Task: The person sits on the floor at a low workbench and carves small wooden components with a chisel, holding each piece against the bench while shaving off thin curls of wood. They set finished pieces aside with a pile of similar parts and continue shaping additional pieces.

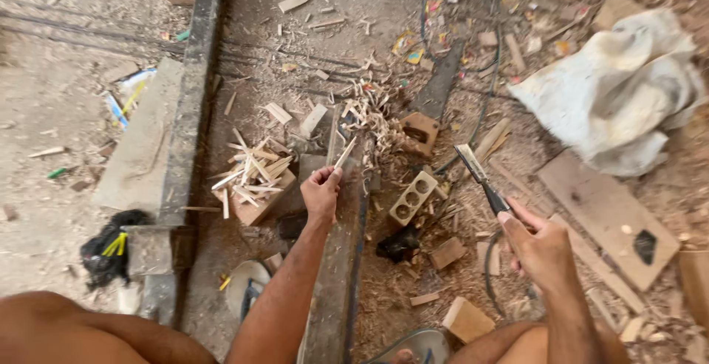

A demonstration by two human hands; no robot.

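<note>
2 bare hands work over a long wooden beam [336, 275] on a floor littered with shavings. The left hand [321, 193] pinches a thin wooden stick [344, 153], its tip raised above the beam. The right hand [539, 249] is clenched around a chisel [481, 178], blade pointing away. 1 pile of cut sticks [252, 173] sits on a block left of the beam.

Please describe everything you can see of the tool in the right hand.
The chisel has a flat, pale metal blade, widest at its tip, and a dark handle. The right hand grips the handle, with the thumb along it. The tool is raised above the chip-covered floor, tilted, its blade pointing up and left. Nothing else touches it.
</note>
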